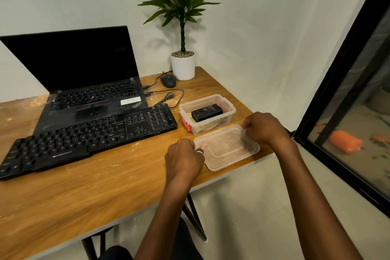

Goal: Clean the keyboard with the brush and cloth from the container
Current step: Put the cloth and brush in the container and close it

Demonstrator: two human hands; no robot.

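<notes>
A black keyboard (90, 136) lies on the wooden table, angled in front of a laptop. To its right stands an open clear plastic container (229, 108) with red clips; a black box (206, 112) and something pale, perhaps cloth, lie inside. No brush can be made out. The container's clear lid (228, 148) lies flat on the table near the right front edge. My left hand (183, 158) grips the lid's left edge and my right hand (263, 127) grips its far right corner.
An open black laptop (84, 82) sits behind the keyboard. A black mouse (168, 81) and its cables lie beside a white potted plant (183, 65) at the back. The table (105, 192) ends just right of the lid. A dark-framed window is at the right.
</notes>
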